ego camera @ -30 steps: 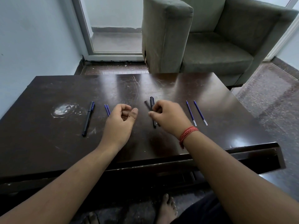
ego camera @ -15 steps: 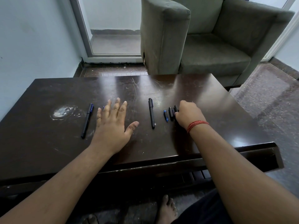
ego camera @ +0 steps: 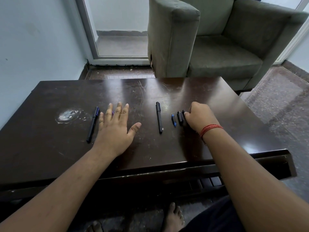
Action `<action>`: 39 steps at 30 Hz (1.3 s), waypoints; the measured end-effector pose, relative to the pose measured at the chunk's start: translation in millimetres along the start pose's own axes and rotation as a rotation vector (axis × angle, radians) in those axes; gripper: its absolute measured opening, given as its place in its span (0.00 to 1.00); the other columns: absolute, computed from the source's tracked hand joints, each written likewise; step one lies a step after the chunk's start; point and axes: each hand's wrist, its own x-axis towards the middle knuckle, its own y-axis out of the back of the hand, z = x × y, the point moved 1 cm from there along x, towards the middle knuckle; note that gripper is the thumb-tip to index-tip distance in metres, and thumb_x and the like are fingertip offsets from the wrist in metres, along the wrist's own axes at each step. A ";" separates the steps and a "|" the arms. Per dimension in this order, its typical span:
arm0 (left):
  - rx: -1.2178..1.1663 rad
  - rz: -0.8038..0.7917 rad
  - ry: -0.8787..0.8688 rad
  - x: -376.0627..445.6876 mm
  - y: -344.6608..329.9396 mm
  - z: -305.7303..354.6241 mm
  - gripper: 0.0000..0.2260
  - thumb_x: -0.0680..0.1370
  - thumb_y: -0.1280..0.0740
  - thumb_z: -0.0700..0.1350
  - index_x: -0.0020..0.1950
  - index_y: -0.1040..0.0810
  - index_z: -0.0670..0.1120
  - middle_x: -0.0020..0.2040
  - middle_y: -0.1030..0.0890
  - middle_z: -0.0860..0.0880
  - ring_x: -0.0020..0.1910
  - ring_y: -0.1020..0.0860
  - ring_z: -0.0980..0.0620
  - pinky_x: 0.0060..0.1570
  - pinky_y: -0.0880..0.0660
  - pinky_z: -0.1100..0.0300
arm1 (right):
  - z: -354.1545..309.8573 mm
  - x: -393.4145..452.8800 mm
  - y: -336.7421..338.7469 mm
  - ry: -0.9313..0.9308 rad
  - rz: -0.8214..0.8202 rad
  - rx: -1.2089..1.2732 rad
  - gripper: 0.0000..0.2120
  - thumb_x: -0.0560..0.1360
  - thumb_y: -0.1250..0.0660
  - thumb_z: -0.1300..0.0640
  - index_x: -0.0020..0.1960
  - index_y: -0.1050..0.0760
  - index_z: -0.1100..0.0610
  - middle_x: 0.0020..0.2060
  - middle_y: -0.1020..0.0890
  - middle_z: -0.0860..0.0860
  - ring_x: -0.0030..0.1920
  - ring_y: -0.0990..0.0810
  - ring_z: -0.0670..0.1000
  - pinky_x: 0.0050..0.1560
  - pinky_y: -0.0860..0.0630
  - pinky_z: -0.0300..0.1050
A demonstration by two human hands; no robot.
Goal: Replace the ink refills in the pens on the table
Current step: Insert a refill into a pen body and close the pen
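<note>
My left hand (ego camera: 115,129) lies flat on the dark table (ego camera: 167,91) with fingers spread, covering blue refills of which only a purple sliver (ego camera: 113,113) shows. A black pen with a blue end (ego camera: 93,124) lies just left of it. Another black pen (ego camera: 159,117) lies in the middle. To its right are a short blue piece (ego camera: 173,120) and a black pen piece (ego camera: 180,118). My right hand (ego camera: 199,118), with a red thread at the wrist, curls its fingers over a second black piece (ego camera: 184,112). Whatever lies under that hand is hidden.
A whitish round stain (ego camera: 67,115) marks the table's left side. A grey-green armchair (ego camera: 217,47) stands behind the table's far edge, beside a glass door (ego camera: 120,30). My bare foot (ego camera: 173,216) is on the floor under the near edge.
My left hand opened from a fist and went flat over the left refills. My right hand moved right, leaving the black pen, the blue piece and a black piece on the table.
</note>
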 end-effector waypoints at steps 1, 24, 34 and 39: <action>0.003 0.008 0.011 1.4 2.0 -2.5 0.37 0.77 0.56 0.68 0.82 0.56 0.51 0.82 0.57 0.49 0.80 0.63 0.48 0.77 0.62 0.44 | -2.4 -1.6 2.6 0.027 0.044 0.015 0.12 0.79 0.37 0.53 0.54 0.26 0.62 0.51 0.21 0.60 0.49 0.23 0.60 0.44 0.31 0.45; 0.052 -0.101 0.265 5.0 28.0 -56.7 0.32 0.82 0.44 0.59 0.81 0.49 0.48 0.82 0.54 0.47 0.80 0.61 0.44 0.77 0.59 0.39 | -170.6 -61.3 -66.3 0.537 -0.066 0.087 0.09 0.78 0.37 0.54 0.52 0.26 0.60 0.53 0.22 0.58 0.55 0.22 0.61 0.53 0.27 0.49; 0.024 -0.107 0.260 4.4 30.2 -56.0 0.30 0.82 0.43 0.56 0.81 0.47 0.47 0.82 0.53 0.46 0.80 0.60 0.43 0.77 0.58 0.39 | -173.9 -61.1 -71.3 0.527 -0.120 0.017 0.09 0.78 0.37 0.56 0.54 0.27 0.61 0.54 0.22 0.59 0.55 0.23 0.61 0.52 0.28 0.49; 0.004 -0.112 0.254 4.3 29.1 -54.7 0.28 0.82 0.43 0.55 0.80 0.44 0.47 0.82 0.53 0.47 0.80 0.60 0.43 0.77 0.59 0.40 | -172.0 -59.8 -70.1 0.510 -0.132 -0.006 0.09 0.79 0.38 0.56 0.54 0.27 0.61 0.54 0.22 0.59 0.55 0.23 0.60 0.53 0.28 0.49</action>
